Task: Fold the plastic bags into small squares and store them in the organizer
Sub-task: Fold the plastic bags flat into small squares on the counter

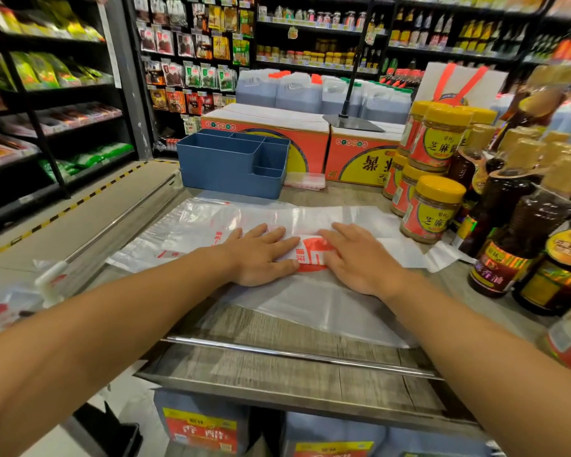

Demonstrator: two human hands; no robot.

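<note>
Shop aisle seen from head height, looking down at a wood-grain desk (310,364) w/ a metal rail along the near edge.

Centre: clear plastic bag (310,301) w/ red print, spread flat across the desk, partly folded into a long band running left to right. Left hand (261,255) & right hand (360,258) both flat on the bag, palms down, fingers straight, side by side w/ the red logo between them. Grip of each hand: fingers apart from any hold, simply pressing the plastic down, nothing clamped.

Behind the bag, toward the far left of the desk: blue organizer (231,163), several compartments, nothing visible inside. Just right of it, a small flat stack of folded bags (305,181) lying on the desk against red-and-yellow cartons (356,153).

Right side of the desk: yellow-lidded jars (432,209) stacked near the bag's right end, then dark sauce bottles (521,225) further right.

Left of the desk: more loose clear bags (10,305) hanging off the edge, blurred.

Room: dark shelves (47,94) of packaged goods on the left & along the back, large blue jugs (297,90) behind the cartons, grey floor (80,206) w/ a yellow-black striped line. More cartons under the desk.
</note>
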